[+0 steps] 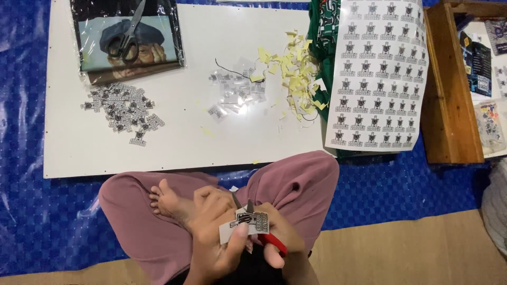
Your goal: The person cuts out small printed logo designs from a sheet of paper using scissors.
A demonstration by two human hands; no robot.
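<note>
Head view: clear bag [127, 39] w/ print inside, scissors [128, 37] atop.

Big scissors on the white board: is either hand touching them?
No. The big scissors lie on a picture at the board's far corner, while both hands, left hand and right hand, hold a sticker over the lap.

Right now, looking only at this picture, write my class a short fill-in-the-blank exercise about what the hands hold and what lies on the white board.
1. The right hand cuts with small scissors whose handles are ____.
2. The left hand holds a small ____ sticker piece at the blades.
3. The big black scissors lie on a wrapped ____.
4. The paper scraps beside the sticker sheet are ____.

Missing words: red; black-and-white; picture; yellow
</note>
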